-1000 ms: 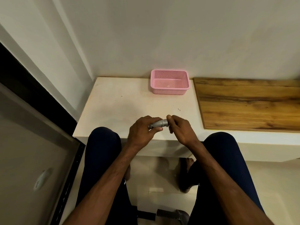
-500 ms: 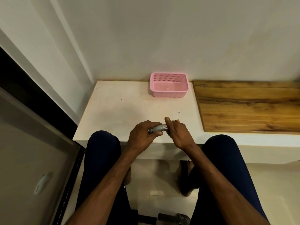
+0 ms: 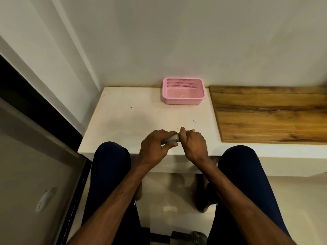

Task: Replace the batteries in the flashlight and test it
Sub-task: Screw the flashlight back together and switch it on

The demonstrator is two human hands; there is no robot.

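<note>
Nearer than the pink perforated basket, one pale fleck inside: gripping a smooth grey cylindrical flashlight above the desk, fingers of left hand and right hand curled round opposite ends.

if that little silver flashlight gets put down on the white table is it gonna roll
Probably: the flashlight looks like a round tube and the table is smooth and flat, so it could roll. Its grey metallic look suggests it is stiff. It seems light: the left hand and right hand hold it between them easily.
</note>
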